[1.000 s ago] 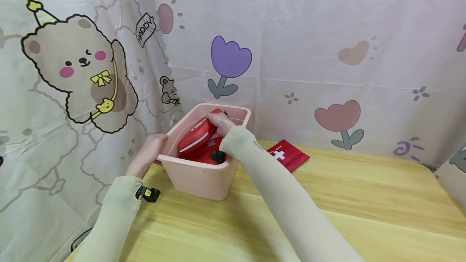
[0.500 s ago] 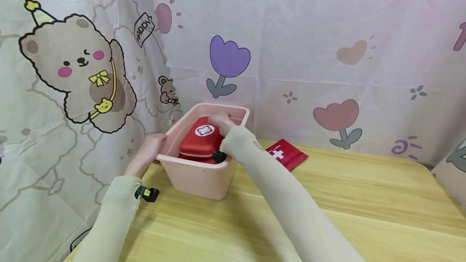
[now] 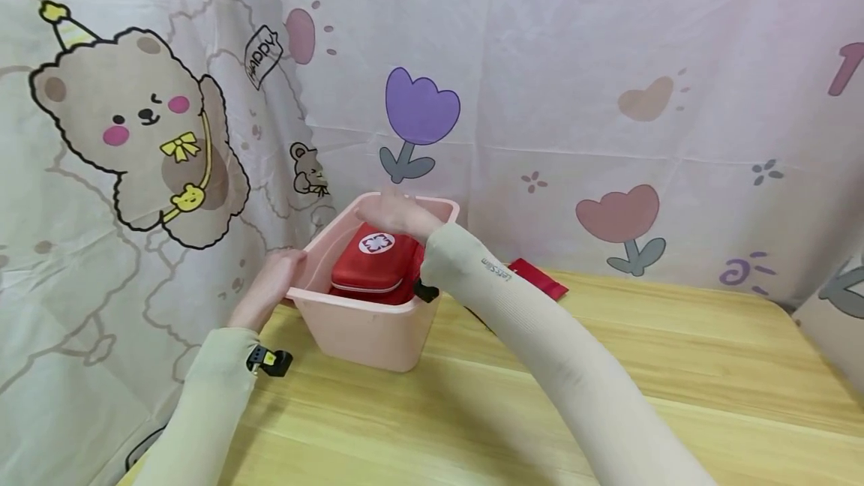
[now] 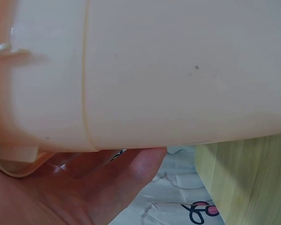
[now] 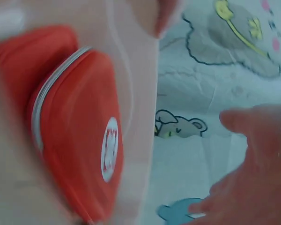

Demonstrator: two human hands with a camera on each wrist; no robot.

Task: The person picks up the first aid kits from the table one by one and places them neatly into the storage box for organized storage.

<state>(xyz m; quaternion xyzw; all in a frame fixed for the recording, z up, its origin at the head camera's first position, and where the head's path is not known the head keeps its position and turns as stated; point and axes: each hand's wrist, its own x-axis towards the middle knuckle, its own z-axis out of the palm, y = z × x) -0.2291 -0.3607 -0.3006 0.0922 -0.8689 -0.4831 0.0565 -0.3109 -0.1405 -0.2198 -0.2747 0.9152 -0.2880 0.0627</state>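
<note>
A pale pink plastic bin stands on the table with a red zippered first-aid case inside, its round white emblem facing up. My left hand holds the bin's left side at the rim. In the left wrist view, the fingers of that hand lie along the bin's outer wall. Over the back of the bin, my right hand is raised above the case with nothing in it, slightly blurred. Another red item lies beside the case in the right wrist view.
A red first-aid pouch lies on the wooden table right of the bin, partly hidden by my right sleeve. A printed curtain hangs close behind and to the left.
The red case, tilted in my right hand a second ago, now lies in the bin, emblem up. My right hand has let go and risen toward the back rim. The left hand stays at the rim.
</note>
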